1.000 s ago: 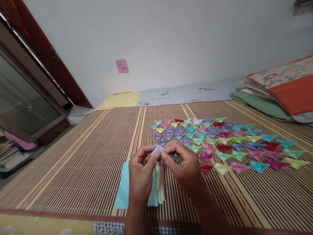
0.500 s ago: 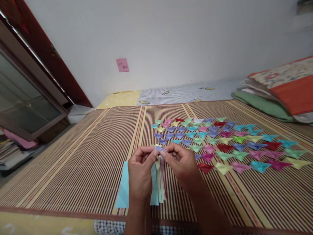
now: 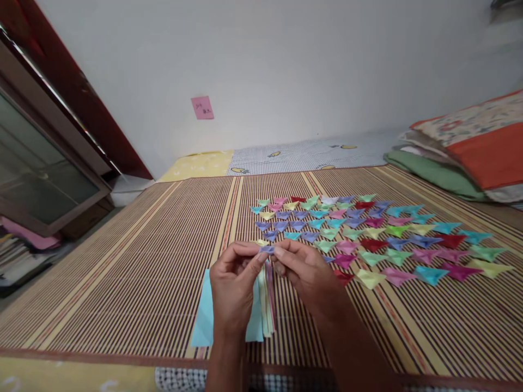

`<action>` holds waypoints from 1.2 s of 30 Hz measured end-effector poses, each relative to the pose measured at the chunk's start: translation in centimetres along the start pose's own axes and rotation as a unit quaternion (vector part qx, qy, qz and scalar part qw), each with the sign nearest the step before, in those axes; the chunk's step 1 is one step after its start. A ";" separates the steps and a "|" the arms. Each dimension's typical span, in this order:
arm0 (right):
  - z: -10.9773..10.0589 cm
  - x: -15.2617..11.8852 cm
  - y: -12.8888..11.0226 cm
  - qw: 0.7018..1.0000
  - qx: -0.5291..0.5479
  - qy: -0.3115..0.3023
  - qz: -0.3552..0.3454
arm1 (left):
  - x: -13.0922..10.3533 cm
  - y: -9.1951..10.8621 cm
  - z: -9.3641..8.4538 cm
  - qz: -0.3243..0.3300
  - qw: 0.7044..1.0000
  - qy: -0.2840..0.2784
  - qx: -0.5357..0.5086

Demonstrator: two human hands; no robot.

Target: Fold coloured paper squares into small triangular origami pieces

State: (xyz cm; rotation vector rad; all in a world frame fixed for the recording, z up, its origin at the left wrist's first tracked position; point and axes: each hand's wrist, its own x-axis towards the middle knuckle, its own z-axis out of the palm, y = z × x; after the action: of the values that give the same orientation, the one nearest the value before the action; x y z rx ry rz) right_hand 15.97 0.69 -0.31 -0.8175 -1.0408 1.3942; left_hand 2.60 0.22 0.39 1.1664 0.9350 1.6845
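Observation:
A small folded purple paper is pinched between both hands at the middle of the view. My left hand grips its left end with thumb and bent fingers. On the right end, the thumb and fingertips of my right hand are closed. Beneath my left hand lies a stack of light blue paper, with yellow, white and pink sheets showing at its right side. Several rows of folded paper pieces in many colours, such as a cyan one, spread to the right and beyond my hands.
Everything rests on a striped mat. A pile of cushions and a green cloth sits at the back right. The wall behind bears a pink note. A framed glass door stands at the left.
The purple paper now shows as a narrower strip between my fingertips. My right hand's fingers have shifted around its right end. The view has moved slightly.

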 end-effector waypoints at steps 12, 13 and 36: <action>-0.4 0.2 -0.5 0.999 -0.045 0.005 0.002 | -0.1 0.0 0.1 0.000 0.998 0.006 0.067; -0.5 0.2 -0.5 0.999 -0.046 0.003 0.000 | -0.2 0.0 0.1 -0.006 0.997 0.002 0.071; -0.3 0.1 0.0 0.983 -0.149 0.052 -0.095 | -0.5 -0.6 0.7 -0.057 0.998 -0.006 0.034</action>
State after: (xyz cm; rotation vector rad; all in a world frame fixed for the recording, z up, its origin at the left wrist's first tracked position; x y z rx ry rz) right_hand 16.22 0.82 -0.46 -0.9697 -1.2287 1.0387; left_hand 3.50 -0.01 -0.09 1.1449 1.0387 1.5649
